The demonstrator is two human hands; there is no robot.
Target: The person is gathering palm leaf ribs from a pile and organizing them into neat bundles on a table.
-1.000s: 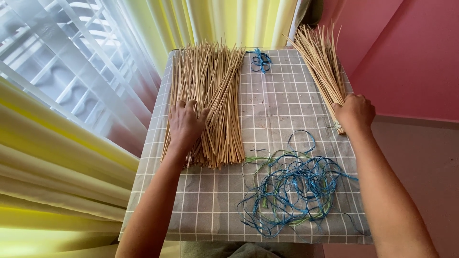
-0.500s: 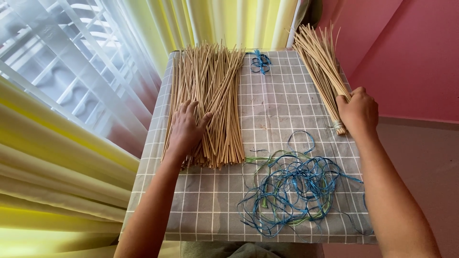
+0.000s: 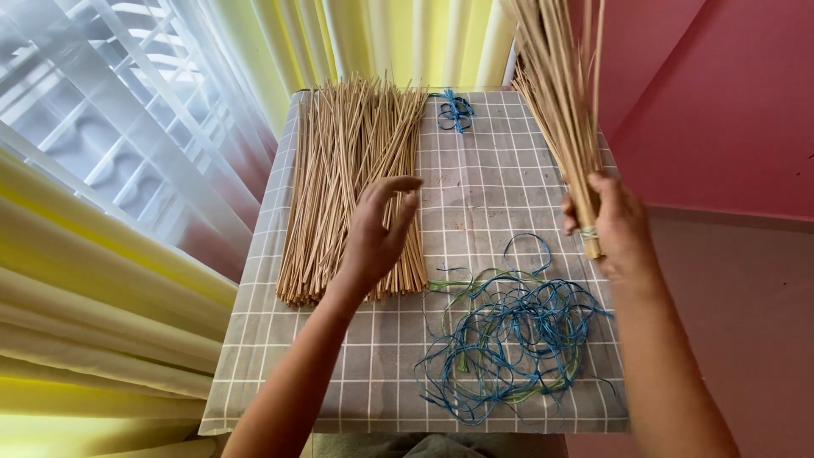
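both forearms bare, no sleeves, rings or watch on either hand.

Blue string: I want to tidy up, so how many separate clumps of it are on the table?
2. A big loose tangle of blue string with some green strands lies near the table's front edge, below the right hand. A small blue bundle sits at the far edge, between the stick piles.

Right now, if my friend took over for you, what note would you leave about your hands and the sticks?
Right hand: gripping the tied stick bundle near its bound end, lifted off the table.
Left hand: open, over the loose stick pile on the table's left.
Blue and green strings: tangled at the front; small blue coil at the back.
Done: one bundle tied.
Left: loose pile unbound.
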